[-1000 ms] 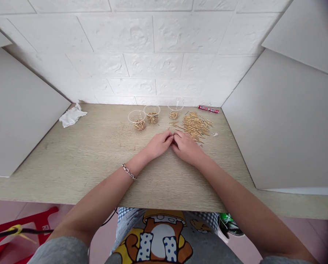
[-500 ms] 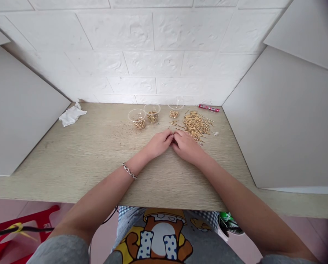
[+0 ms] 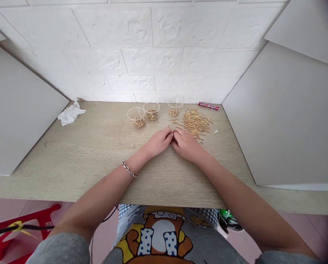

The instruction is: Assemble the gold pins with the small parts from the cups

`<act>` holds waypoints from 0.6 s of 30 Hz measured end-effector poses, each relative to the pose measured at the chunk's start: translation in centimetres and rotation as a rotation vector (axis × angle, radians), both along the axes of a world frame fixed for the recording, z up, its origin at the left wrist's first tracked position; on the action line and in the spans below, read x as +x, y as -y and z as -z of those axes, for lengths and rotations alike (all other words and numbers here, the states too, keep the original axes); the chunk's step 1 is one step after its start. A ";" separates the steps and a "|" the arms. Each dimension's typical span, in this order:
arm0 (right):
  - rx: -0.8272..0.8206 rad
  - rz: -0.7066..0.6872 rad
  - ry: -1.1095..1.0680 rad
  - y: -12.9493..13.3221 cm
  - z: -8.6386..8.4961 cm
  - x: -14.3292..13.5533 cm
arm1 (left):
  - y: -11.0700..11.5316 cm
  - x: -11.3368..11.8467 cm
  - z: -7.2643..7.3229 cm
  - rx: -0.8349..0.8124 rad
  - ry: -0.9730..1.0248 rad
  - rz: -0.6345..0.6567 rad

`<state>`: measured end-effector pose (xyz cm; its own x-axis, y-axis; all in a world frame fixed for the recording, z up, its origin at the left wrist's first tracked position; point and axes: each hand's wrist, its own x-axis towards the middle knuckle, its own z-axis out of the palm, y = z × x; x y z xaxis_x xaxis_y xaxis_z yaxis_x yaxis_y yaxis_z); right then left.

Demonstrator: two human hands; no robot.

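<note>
My left hand (image 3: pixel 160 141) and my right hand (image 3: pixel 186 144) meet fingertip to fingertip over the table. Both have their fingers pinched together; whatever is between them is too small or hidden to make out. Just beyond my right hand lies a loose pile of thin gold-coloured metal pins (image 3: pixel 196 121), a few of them stray to its left. Behind my left hand stand three clear plastic cups: a left one (image 3: pixel 136 116), a middle one (image 3: pixel 152 111) and a right one (image 3: pixel 176 105). Each has small gold-coloured pieces in its bottom.
A crumpled white tissue (image 3: pixel 71 113) lies at the far left of the wooden table (image 3: pixel 78 157). A red wrapped tube (image 3: pixel 208 106) rests near the white brick-pattern wall (image 3: pixel 136 62). White panels stand at left and right. Dark specks are scattered beside the left cup.
The whole view has shifted very slightly. My hands stay together at the same spot, fingers still pinched; the cups and pins have not visibly moved.
</note>
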<state>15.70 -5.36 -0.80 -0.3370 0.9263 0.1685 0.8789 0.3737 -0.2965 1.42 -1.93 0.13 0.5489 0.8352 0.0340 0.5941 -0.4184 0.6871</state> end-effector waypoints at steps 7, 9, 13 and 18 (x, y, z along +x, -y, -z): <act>0.005 0.009 0.030 0.0 0.0 0.0 | 0.1 0.1 -0.3 0.021 -0.009 -0.002; 0.013 0.005 0.035 0.0 0.1 0.0 | 0.1 0.1 -0.2 0.025 -0.011 -0.004; 0.022 0.005 0.051 0.0 0.2 0.0 | 0.1 0.1 -0.1 0.029 -0.009 0.001; 0.004 0.010 0.038 0.0 0.1 0.0 | 0.2 0.1 -0.2 0.031 0.005 0.007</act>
